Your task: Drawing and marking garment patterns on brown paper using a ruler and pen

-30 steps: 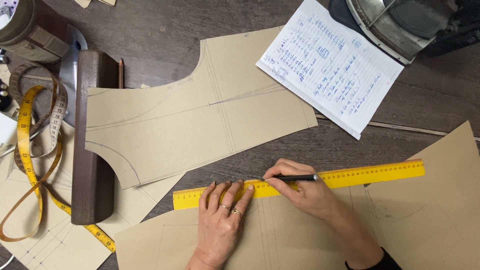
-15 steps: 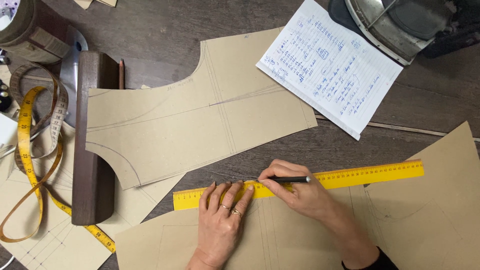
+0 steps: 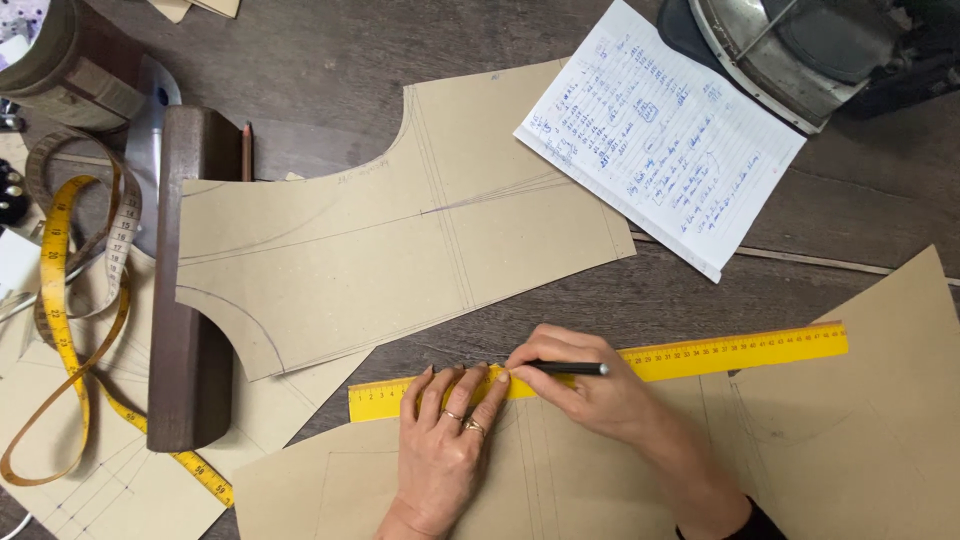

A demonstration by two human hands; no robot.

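Worked at the near edge of the bench (image 3: 300, 60) over a large sheet of brown pattern paper (image 3: 850, 450). Pinned a yellow ruler (image 3: 740, 350) across the top edge of that sheet with the left hand (image 3: 445, 450), fingers spread flat on the ruler's left part, rings showing on two of them. Gripped a black pencil (image 3: 570, 368) in the right hand (image 3: 590, 395), closed around it, tip at the ruler's edge just beside the left fingertips. Appeared to be ruling or marking a line against the straight edge, partway along it. Judged that any further stroke called for firm downward pressure on the ruler, so as not to let it pivot, and a pencil kept tight to the edge. Showed faint drawn lines already on the sheet below the ruler.

Lay beyond, apart from the ruler, a cut pattern piece (image 3: 400, 250) of the same brown paper, curved at neck and armhole, crossed by pencil lines. Weighed down its left end with a dark wooden block (image 3: 190, 300). Left a yellow tape measure (image 3: 60, 300) looped at far left, a spare pencil (image 3: 246, 150) beside the block's top. Kept a handwritten notebook page (image 3: 660, 130) farther back, with a metal iron (image 3: 790, 40) at the top right corner.
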